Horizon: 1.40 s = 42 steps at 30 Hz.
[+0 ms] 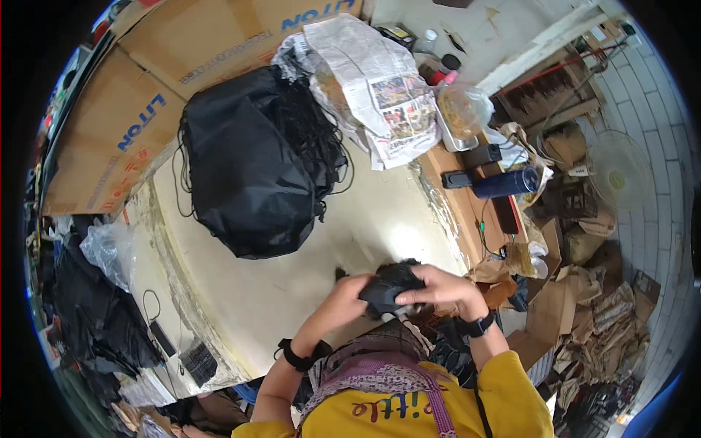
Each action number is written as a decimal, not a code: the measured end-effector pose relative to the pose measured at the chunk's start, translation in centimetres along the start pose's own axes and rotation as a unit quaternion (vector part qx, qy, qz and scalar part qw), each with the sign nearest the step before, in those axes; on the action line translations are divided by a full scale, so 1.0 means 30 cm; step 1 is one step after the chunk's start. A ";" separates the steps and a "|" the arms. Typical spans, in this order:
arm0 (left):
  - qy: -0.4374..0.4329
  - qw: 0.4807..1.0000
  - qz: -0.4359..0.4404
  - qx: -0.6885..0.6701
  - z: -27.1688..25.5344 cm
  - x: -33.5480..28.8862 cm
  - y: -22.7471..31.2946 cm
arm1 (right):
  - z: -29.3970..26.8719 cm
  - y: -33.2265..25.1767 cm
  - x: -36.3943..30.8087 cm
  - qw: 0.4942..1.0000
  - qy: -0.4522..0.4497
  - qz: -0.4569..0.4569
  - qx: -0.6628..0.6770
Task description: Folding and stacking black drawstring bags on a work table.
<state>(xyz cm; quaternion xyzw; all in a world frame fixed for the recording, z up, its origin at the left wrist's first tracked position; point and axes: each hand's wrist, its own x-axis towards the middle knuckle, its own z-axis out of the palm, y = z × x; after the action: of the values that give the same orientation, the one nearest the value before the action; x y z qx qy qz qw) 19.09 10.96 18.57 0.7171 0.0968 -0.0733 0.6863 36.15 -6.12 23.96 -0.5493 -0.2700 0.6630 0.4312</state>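
Close to my body, at the near edge of the pale table (292, 281), I hold a bunched piece of black fabric (389, 287) between both hands. My left hand (349, 298) is closed on its left side, most of the fingers hidden by the cloth. From the right, my right hand (440, 286) grips it with the thumb lying across the top. Farther off on the table lies a thick stack of black fabric bags (248, 160), thin black cords looping out at its sides.
Newspaper sheets (380, 87) lie beyond the stack, and large cardboard boxes (109, 139) stand at the far left. A wooden ledge on the right bears a dark blue bottle (505, 182) and a phone (505, 215). Crumpled brown paper (613, 328) piles up at the right.
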 end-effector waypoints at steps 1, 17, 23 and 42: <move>0.017 1.000 -0.006 -0.009 -0.020 0.008 -0.005 | -0.006 -0.043 -0.011 0.999 0.046 0.011 0.009; 0.104 0.964 0.099 0.224 0.040 0.477 -0.077 | -0.522 0.166 -0.286 0.689 0.580 -0.087 -0.426; -0.015 0.994 -0.107 0.025 0.150 0.416 -0.218 | -0.451 0.263 -0.120 0.739 0.582 -0.083 -0.330; 0.094 0.900 -0.209 -0.371 0.399 0.586 -0.194 | -0.292 0.385 -0.016 0.861 0.500 -0.073 0.055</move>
<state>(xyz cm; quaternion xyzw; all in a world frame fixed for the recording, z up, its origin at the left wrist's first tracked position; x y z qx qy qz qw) 35.07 -0.09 8.18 0.3776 0.3285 -0.1062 0.8592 41.41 -13.14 12.39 -0.7607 -0.0205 0.2800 0.5853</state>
